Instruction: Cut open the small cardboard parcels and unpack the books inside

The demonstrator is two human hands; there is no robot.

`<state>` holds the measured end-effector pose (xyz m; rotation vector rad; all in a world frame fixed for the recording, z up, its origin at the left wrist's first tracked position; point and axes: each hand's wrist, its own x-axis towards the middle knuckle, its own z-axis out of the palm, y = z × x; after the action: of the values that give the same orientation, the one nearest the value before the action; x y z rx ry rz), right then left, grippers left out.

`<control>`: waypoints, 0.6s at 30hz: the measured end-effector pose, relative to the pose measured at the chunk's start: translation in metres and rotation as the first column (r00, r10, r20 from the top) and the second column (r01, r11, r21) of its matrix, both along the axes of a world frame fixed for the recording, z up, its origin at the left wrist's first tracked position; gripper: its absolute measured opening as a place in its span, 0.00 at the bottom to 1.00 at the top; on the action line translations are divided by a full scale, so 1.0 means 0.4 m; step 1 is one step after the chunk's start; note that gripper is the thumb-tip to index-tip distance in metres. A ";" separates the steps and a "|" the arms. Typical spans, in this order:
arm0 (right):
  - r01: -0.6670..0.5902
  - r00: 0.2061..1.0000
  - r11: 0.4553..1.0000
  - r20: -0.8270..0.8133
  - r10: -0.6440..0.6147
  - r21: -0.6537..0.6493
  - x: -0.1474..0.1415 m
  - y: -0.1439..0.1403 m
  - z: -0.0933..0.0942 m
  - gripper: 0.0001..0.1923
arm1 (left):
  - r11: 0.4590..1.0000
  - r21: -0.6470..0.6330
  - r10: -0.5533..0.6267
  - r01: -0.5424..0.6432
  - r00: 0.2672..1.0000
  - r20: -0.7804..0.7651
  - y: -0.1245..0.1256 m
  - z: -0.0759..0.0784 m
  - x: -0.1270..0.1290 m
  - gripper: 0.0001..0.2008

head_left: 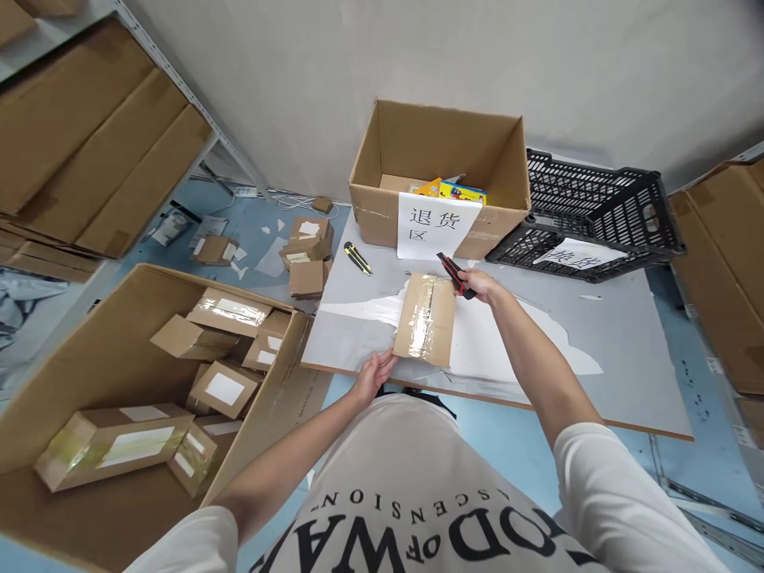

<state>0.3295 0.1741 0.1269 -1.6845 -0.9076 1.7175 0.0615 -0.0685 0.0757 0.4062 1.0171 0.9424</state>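
left hand [375, 374] fingers flat on parcel [426, 318] near edge | right hand [477, 284] fingers gripping cutter [454, 274]

we see a matt brown cardboard parcel [425, 320] sealed with glossy clear tape, lying on a smooth, matt grey board [621, 350] edged in raw wood fibre. the red and black cutter [454, 274] looks plastic. far right, a black plastic crate [597, 211] carries a paper label.

Beyond the right hand [477, 284] an open carton [438, 171] and black crate [588, 215] block the desk's [626, 350] far edge, a yellow knife [357, 258] lies to its left, and bare desk stretches to its right.
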 end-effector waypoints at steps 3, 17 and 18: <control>0.006 1.000 0.999 -0.008 -0.006 0.047 0.005 -0.024 -0.007 0.05 | 0.999 -0.022 -0.034 0.033 0.999 -0.008 0.015 -0.007 -0.008 0.33; 0.278 0.959 0.936 -0.110 -0.260 0.216 0.049 -0.198 -0.025 0.05 | 0.950 -0.053 -0.302 0.308 0.858 -0.415 0.179 0.038 -0.072 0.35; 0.355 0.932 0.911 -0.160 -0.326 0.209 0.053 -0.243 -0.029 0.05 | 0.939 -0.016 -0.313 0.344 0.830 -0.461 0.218 0.043 -0.072 0.36</control>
<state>0.3507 0.0767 0.1155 -1.4643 -0.6808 1.4012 0.0329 0.0189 0.0930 0.8645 1.2933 0.5745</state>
